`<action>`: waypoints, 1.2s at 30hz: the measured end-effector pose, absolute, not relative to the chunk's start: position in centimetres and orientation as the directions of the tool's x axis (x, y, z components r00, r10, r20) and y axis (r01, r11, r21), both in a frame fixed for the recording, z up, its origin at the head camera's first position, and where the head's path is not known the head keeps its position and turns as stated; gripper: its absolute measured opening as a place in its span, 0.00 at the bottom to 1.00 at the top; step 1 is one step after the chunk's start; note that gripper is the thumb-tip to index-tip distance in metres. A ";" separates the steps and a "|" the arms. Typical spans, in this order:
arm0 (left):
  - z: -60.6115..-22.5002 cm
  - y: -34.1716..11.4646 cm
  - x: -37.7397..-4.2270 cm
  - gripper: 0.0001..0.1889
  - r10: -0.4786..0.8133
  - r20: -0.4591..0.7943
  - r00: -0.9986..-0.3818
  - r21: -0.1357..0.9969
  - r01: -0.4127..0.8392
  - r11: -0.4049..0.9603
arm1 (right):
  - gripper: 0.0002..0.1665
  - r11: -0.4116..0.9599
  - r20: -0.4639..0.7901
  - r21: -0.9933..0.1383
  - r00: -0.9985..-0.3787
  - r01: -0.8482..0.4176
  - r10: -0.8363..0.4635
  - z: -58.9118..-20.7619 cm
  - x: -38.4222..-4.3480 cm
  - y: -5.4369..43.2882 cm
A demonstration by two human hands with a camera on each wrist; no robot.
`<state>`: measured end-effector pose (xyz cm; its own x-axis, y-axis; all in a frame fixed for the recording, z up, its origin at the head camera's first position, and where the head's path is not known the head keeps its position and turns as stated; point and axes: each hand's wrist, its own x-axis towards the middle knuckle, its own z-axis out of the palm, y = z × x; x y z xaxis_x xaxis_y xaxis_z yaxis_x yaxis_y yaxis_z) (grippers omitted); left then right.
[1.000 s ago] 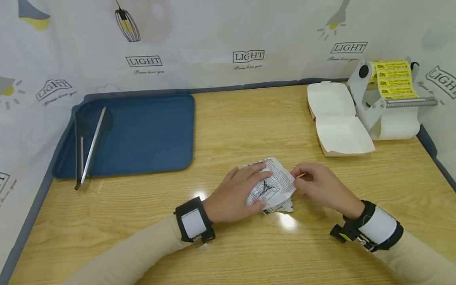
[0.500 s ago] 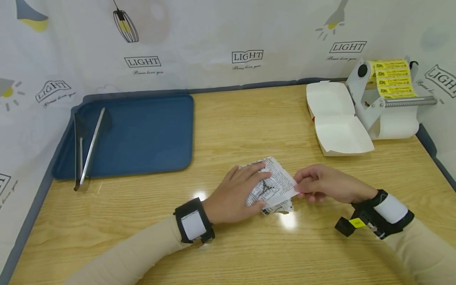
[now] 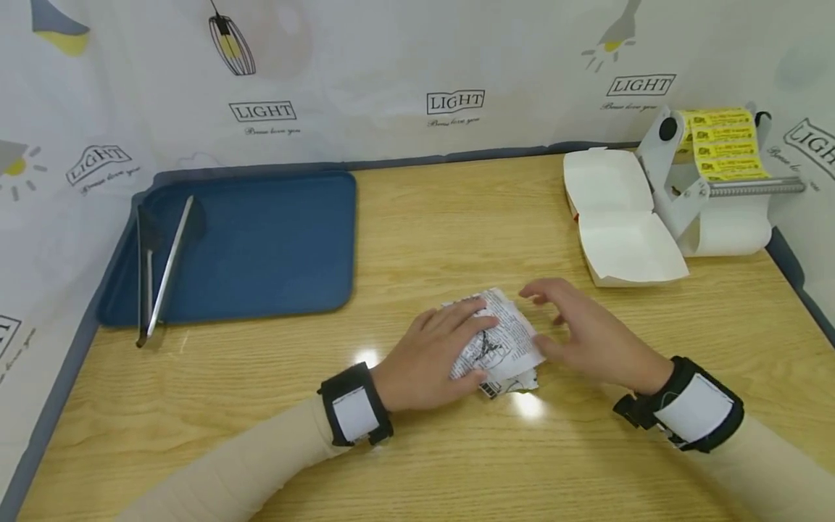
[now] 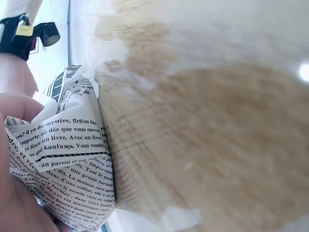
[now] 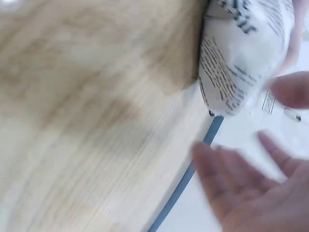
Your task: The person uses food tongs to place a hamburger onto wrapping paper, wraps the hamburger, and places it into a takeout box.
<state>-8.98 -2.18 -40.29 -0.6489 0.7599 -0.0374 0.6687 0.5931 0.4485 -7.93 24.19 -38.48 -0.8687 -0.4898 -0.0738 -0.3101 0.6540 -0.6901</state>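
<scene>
A packet wrapped in newsprint-patterned paper (image 3: 502,348) lies on the wooden table, its contents hidden. My left hand (image 3: 433,355) rests over its left side, fingers spread across the top and thumb along the near side. French text and folded layers of the paper (image 4: 72,140) show close up in the left wrist view. At the packet's right end is my right hand (image 3: 583,337), fingers parted, with the thumb tip right at a paper corner. In the right wrist view these fingers (image 5: 231,179) are blurred and spread apart beside the wrapped packet (image 5: 236,58).
A blue tray (image 3: 274,246) stands at the back left, with metal tongs (image 3: 171,268) lying across its left side. At the back right sits an opened white paper box (image 3: 629,243) beside a label dispenser (image 3: 717,181) with yellow labels. Printed fabric walls border the table.
My right hand first pinches the paper's right corner, draws it slightly outward, then lets go and parts its fingers. The left hand stays on the packet.
</scene>
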 end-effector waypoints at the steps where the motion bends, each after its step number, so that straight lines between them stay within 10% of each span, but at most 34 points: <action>1: -40.3 -2.2 -9.0 0.37 0.762 -0.031 -0.647 0.447 0.672 0.590 | 0.39 0.651 -0.029 -0.665 -0.858 -0.366 -0.513 -38.6 -7.7 24.0; 11: -40.8 -2.7 -9.2 0.37 0.781 0.035 -0.624 0.626 0.623 0.470 | 0.53 0.626 -0.080 -0.639 -0.770 -0.448 -0.633 -40.5 -7.1 22.9; 19: -39.9 -4.5 -12.3 0.19 0.521 0.007 -0.854 0.903 0.229 0.363 | 0.56 0.648 -0.097 -0.617 -0.774 -0.446 -0.625 -40.7 -7.1 22.8; 36: -42.0 -4.0 -15.0 0.11 0.546 -0.336 -0.768 0.923 -0.154 0.352 | 0.50 0.637 -0.072 -0.601 -0.761 -0.483 -0.645 -40.7 -7.0 22.6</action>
